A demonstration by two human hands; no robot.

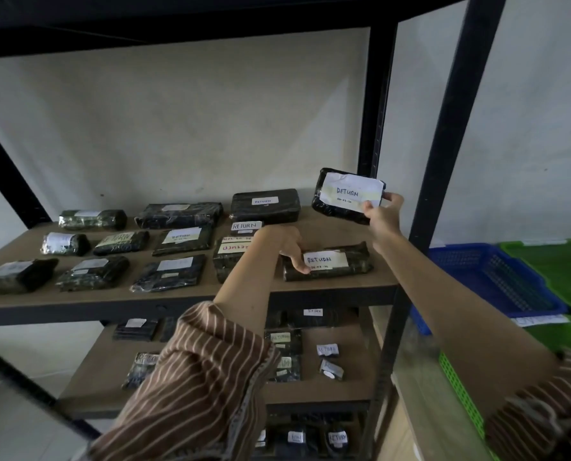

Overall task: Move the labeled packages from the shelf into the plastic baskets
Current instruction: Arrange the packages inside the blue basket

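The right hand (384,214) is up in the air, pinching a black-wrapped package (347,195) by its right end, thumb on the front near the white label that reads RETURN. The package hangs above the wooden shelf board (337,227), clear of it, just left of the dark front post (443,154). Down on the board, the left hand (285,242) sits at the left end of a second RETURN package (329,262), thumb pressed on the label's edge, fingers curled over the top of the wrap. That package lies flat near the board's front right corner. More wrapped packages are spread across the board to its left in rough rows; the large black one (264,205) sits at the back by the wall. Lower boards carry further labelled parcels, partly hidden behind the striped sleeve (197,380). Right of the front post, well apart from the shelf, a blue basket (490,281) stands with a green basket (557,261) just beyond it, and another green one (460,394) lower down.
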